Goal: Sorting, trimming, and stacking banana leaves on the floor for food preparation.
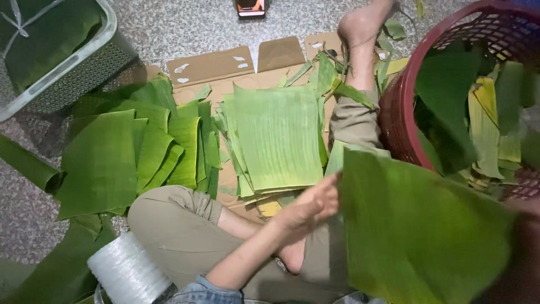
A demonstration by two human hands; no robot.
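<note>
A large green banana leaf piece (422, 231) is held up over my lap at the lower right. My left hand (312, 205) pinches its left edge with the fingers. My right hand (524, 207) is blurred at the leaf's far right corner and seems to grip it there. In front of my knees lies a neat stack of cut leaf pieces (278, 135), pale side up, on flattened cardboard (211, 65).
A looser pile of darker leaf pieces (124, 157) lies to the left. A red plastic basket (399, 112) with leaves stands at the right, a grey crate (67, 62) at the top left. A white roll of string (126, 273) sits by my left knee. My bare foot (360, 28) stretches forward.
</note>
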